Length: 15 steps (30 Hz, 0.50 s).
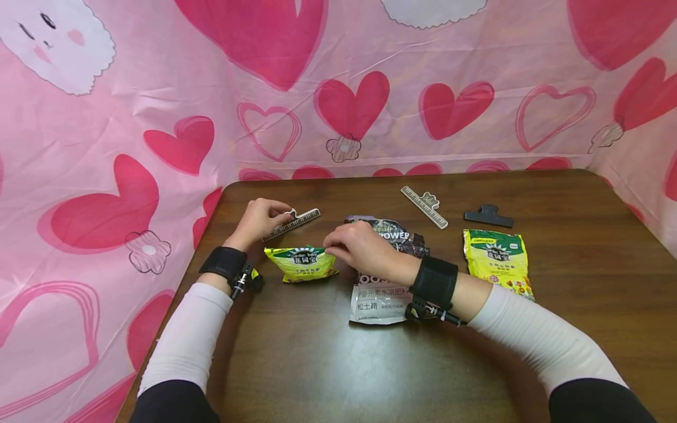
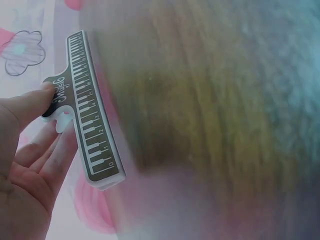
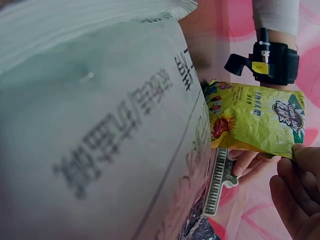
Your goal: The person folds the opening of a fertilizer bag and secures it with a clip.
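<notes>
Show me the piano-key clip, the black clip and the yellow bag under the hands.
piano-key clip (image 2: 87, 107), left wrist view, keyboard-printed bar.
black clip (image 1: 488, 215), head view, its middle.
yellow bag (image 1: 301, 264), head view, front label.

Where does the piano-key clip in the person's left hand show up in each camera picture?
Head: piano-key clip left of centre, above the yellow bag.
Left wrist: upper left, pinched by the left hand.
Right wrist: bottom centre, under the yellow bag.
Shared landmark: left hand.

A dark brown wooden bench (image 1: 582, 282) with rounded corners stood against a pink cloth backdrop (image 1: 423, 47) printed with red hearts, which wrapped around three sides.
</notes>
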{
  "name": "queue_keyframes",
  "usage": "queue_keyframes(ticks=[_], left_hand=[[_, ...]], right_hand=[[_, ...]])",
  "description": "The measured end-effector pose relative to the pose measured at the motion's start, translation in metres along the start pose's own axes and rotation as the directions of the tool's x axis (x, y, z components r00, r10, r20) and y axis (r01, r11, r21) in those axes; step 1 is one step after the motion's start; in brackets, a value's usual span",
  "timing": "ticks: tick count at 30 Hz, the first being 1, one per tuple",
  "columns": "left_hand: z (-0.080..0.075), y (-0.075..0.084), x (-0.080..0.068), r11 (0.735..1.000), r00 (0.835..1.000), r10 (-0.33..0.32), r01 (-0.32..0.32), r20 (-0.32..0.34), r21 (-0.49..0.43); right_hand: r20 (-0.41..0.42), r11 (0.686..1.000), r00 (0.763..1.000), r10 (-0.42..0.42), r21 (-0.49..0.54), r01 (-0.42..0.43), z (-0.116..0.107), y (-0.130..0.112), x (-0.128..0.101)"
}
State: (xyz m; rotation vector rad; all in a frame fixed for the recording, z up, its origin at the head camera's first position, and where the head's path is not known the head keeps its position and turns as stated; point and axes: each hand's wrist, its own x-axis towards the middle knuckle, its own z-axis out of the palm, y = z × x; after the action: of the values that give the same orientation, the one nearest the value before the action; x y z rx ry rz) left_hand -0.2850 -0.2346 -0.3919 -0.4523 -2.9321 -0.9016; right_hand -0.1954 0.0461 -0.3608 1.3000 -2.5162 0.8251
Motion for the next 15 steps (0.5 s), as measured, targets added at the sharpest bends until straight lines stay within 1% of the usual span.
queue_keyframes(ticks=[6, 12, 15], left_hand=[[-0.011, 0.005, -0.004, 1.000, 1.000, 0.014, -0.014, -0.005, -0.012], [-0.024, 0.012, -0.008, 0.997, 0.997, 0.070, -0.071, 0.013, 0.033], [-0.031, 0.016, -0.011, 0.995, 0.995, 0.100, -0.100, 0.006, 0.030]], right_hand=[[0.000, 1.000, 1.000, 0.005, 0.001, -0.005, 0.002, 0.001, 0.000], [0.005, 1.000, 1.000, 0.010, 0.007, -0.010, 0.002, 0.001, 0.000], [0.002, 1.000, 1.000, 0.005, 0.003, -0.005, 0.002, 0.001, 0.000]])
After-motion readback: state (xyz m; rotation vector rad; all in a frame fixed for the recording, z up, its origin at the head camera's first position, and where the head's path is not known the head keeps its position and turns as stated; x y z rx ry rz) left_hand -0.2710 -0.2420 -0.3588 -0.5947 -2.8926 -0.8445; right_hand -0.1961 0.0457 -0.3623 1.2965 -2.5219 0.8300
